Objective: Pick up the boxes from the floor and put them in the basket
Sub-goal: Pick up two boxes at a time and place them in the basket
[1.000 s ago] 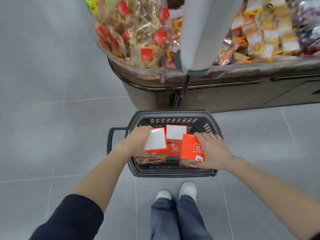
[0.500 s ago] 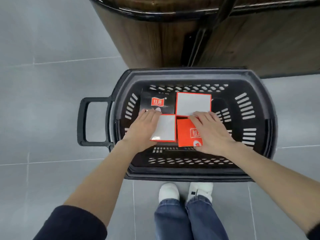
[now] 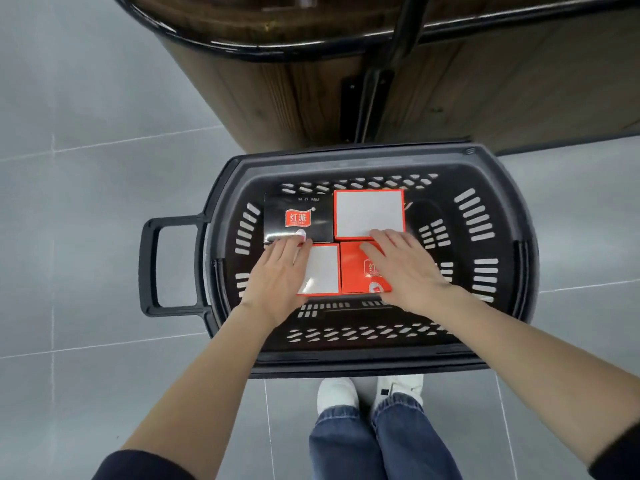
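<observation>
A person leans over a black plastic shopping basket [image 3: 367, 365] set on a grey tiled floor [image 3: 86, 202], just in front of a wood-panelled display stand [image 3: 277, 81] with a black rail. Four boxes lie flat on the basket's slotted bottom, packed in a two-by-two block. At the far left is a black box [image 3: 298, 216] with a red logo; beside it, touching, is a red-edged box lying white face up [image 3: 369, 213]. Nearer the person, a second white-faced box [image 3: 322, 268] sits edge to edge with a red box [image 3: 360, 271] bearing a white label.

The left hand [image 3: 277, 275] lies palm down on the near white-faced box, fingers [image 3: 294, 244] straight and flat, their tips reaching the edge of the black box. The right hand [image 3: 405, 271] lies palm down on the red box, fingers [image 3: 388, 237] spread and extended onto the far white-faced box. Neither hand is closed around anything; both press flat on the boxes.

The basket's side handle [image 3: 149, 265] juts out at left. Below the rim show white shoes [image 3: 337, 393] and blue jeans [image 3: 381, 441]; dark sleeves [image 3: 138, 465] are pushed up the forearms.
</observation>
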